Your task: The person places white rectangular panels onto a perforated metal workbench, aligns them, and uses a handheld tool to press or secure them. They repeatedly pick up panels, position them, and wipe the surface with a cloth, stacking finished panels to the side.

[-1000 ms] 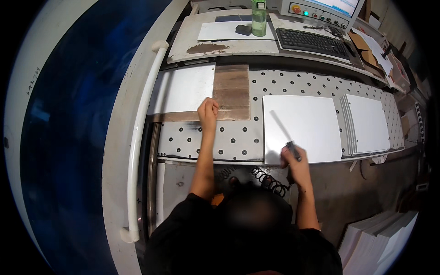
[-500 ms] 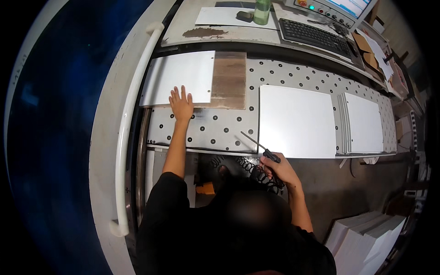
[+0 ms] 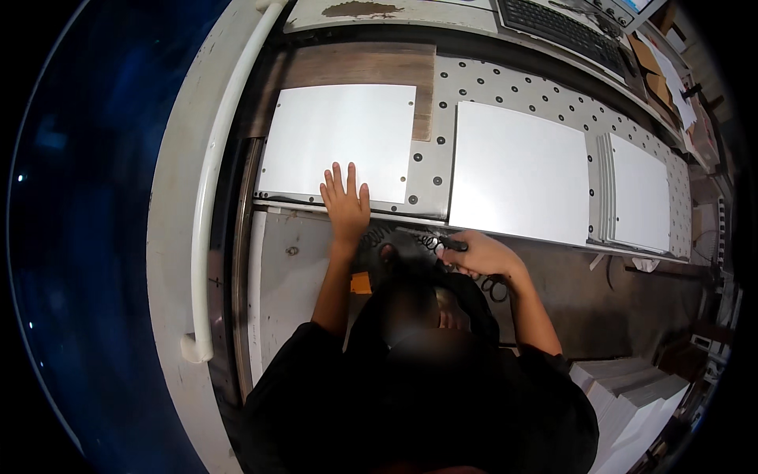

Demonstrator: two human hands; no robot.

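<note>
Flat on the near edge of a white panel point(image 3: 339, 134) lies my left hand point(image 3: 346, 207), fingers spread, gripping nothing. Small holes show along the panel's right edge. The panel covers part of a brown wooden board point(image 3: 347, 63) and part of the studded metal table point(image 3: 430, 178). Just off the table's front edge, my right hand point(image 3: 491, 257) is wrapped round a black air blow gun point(image 3: 453, 244). The gun's thin nozzle is hard to make out now. A black coiled hose point(image 3: 496, 289) hangs beneath this hand.
A large white panel point(image 3: 521, 170) lies mid-table, with a stack of smaller white panels point(image 3: 641, 193) right of it. A white rail point(image 3: 213, 174) runs along the left. A keyboard point(image 3: 560, 31) sits at the back. More stacked panels point(image 3: 632, 395) stand lower right.
The left white panel has come nearer, off much of the brown board, with my left hand on it. My right hand has turned the air blow gun, whose nozzle showed plainly before.
</note>
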